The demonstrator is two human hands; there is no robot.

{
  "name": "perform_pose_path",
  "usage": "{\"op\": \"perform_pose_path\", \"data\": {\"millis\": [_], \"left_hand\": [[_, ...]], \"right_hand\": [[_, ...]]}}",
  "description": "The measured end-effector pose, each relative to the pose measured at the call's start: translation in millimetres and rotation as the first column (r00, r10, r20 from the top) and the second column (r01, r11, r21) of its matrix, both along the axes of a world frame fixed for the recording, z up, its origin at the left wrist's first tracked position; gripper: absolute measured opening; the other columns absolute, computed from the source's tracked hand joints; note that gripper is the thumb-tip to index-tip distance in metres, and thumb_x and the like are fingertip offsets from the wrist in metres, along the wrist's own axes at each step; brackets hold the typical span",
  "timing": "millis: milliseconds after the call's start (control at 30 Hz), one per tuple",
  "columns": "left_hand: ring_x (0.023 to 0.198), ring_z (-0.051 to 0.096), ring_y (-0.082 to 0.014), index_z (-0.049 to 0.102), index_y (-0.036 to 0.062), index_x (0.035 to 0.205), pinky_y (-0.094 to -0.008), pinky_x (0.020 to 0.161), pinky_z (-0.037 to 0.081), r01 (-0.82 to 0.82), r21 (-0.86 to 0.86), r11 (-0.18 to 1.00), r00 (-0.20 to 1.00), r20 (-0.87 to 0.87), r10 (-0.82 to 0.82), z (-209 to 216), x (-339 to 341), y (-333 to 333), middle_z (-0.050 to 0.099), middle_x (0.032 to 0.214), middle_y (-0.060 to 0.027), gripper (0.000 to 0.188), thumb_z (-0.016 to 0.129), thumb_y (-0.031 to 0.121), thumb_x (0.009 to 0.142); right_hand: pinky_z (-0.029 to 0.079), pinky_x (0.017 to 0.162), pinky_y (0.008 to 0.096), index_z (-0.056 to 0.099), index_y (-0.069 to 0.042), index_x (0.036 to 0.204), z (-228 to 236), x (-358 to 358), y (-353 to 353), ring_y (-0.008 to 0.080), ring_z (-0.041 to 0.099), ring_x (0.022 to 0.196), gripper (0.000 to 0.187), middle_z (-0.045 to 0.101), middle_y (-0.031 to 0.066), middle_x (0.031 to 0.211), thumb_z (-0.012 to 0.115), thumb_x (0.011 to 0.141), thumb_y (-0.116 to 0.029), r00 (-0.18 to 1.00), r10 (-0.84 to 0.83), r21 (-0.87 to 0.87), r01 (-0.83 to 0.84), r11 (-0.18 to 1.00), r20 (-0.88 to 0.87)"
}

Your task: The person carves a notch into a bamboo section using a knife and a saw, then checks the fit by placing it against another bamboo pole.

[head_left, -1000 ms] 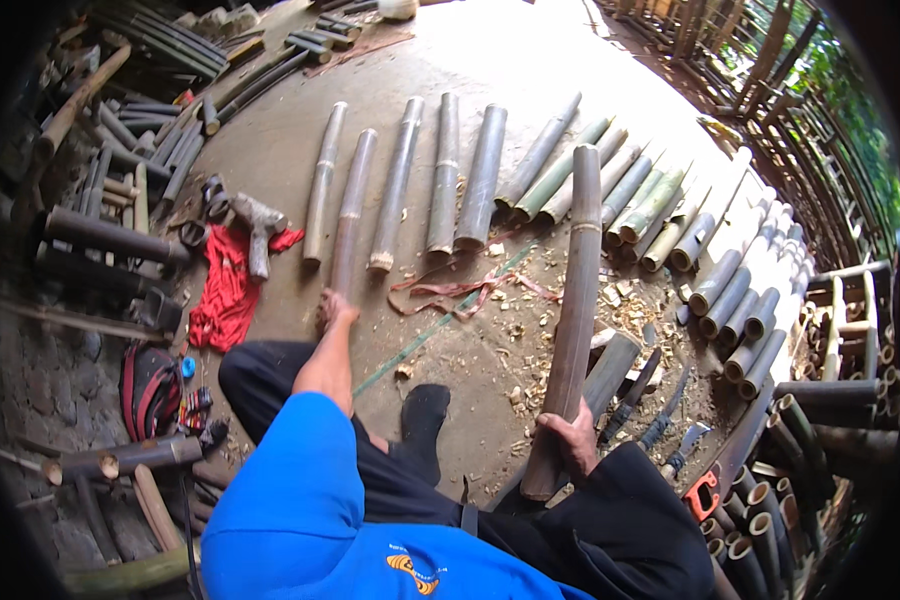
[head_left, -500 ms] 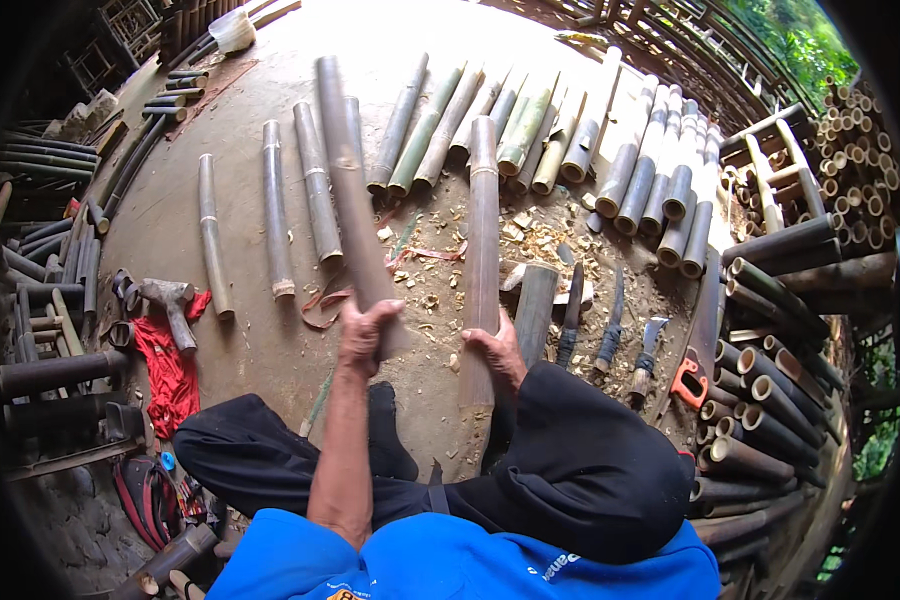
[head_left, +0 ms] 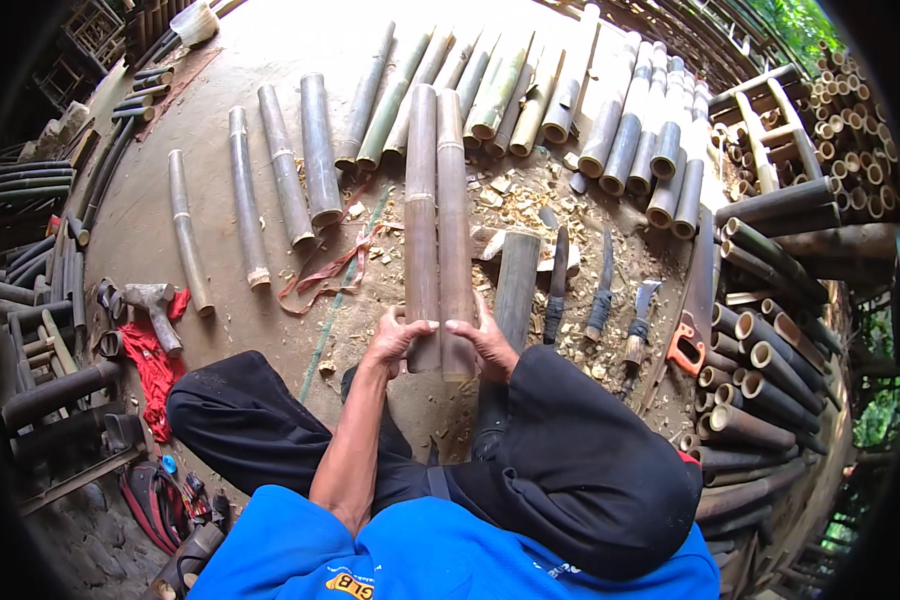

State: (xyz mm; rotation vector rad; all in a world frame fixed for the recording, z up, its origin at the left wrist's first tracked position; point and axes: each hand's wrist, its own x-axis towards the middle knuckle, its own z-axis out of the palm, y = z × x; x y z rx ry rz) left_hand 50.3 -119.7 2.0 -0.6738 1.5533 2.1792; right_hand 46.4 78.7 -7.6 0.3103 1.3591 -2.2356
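Two long brown bamboo tubes stand side by side in front of me, their long edges touching or nearly so. My left hand (head_left: 398, 340) is closed around the lower end of the left bamboo tube (head_left: 422, 240), thumb across its front. The right bamboo tube (head_left: 457, 240) is gripped near its lower end by my right hand (head_left: 484, 340), the two thumbs almost meeting. Just right of that hand a thick bamboo piece (head_left: 517, 290) leans by a pale wood block (head_left: 488, 244). Beyond lie several knives, among them a dark-handled knife (head_left: 556, 285) and a hooked blade (head_left: 638, 320).
An orange-handled saw (head_left: 686, 345) lies to the right, beside stacked bamboo tubes (head_left: 770, 390). More tubes (head_left: 490, 90) lie in a row at the back. Wood chips (head_left: 520, 200) cover the ground. At left are a mallet (head_left: 158, 310) and red cloth (head_left: 148, 370).
My left hand has brought its tilted tube rightward and upright against the other. The right tube has shifted slightly left and up, and the view has moved a little.
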Motion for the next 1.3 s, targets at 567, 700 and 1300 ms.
{"op": "perform_pose_path", "data": {"millis": [567, 700, 1300], "left_hand": [[0.077, 0.070, -0.0165, 0.069, -0.0030, 0.119, -0.0341, 0.069, 0.059, 0.101, -0.087, 0.991, 0.992, 0.089, -0.093, -2.0, -2.8, -2.1, 0.074, 0.100, -0.0110, 0.059, 0.092, 0.035, 0.080], [0.083, 0.071, -0.0184, 0.068, -0.0027, 0.120, -0.0354, 0.074, 0.060, 0.098, -0.055, 0.994, 0.993, 0.077, -0.094, -3.9, 0.0, 0.4, 0.074, 0.102, -0.0116, 0.059, 0.089, 0.035, 0.082], [0.091, 0.071, -0.0194, 0.067, -0.0047, 0.120, -0.0361, 0.079, 0.060, 0.034, 0.025, 0.999, 0.999, -0.009, -0.034, -27.9, 6.1, 0.3, 0.073, 0.108, -0.0135, 0.060, 0.088, 0.039, 0.083]], "right_hand": [[0.055, 0.093, 0.0345, 0.051, -0.003, 0.137, 7.1, 13.8, -10.2, 0.0171, 0.064, 0.106, 0.062, 0.064, 0.0062, 0.117, 0.080, 0.090, -0.031, 0.999, 0.045, -0.002, -0.044, 0.999, 0.015], [0.054, 0.094, 0.0350, 0.050, -0.003, 0.137, 4.8, 13.1, -10.4, 0.0186, 0.065, 0.106, 0.065, 0.064, 0.0077, 0.116, 0.083, 0.087, -0.028, 0.998, 0.009, -0.032, -0.007, 0.999, 0.067], [0.057, 0.090, 0.0376, 0.048, 0.002, 0.134, -25.5, 20.1, -28.7, 0.0216, 0.068, 0.103, 0.067, 0.067, 0.0166, 0.116, 0.084, 0.088, -0.031, 0.978, -0.045, 0.332, 0.112, 0.937, -0.205]]}}
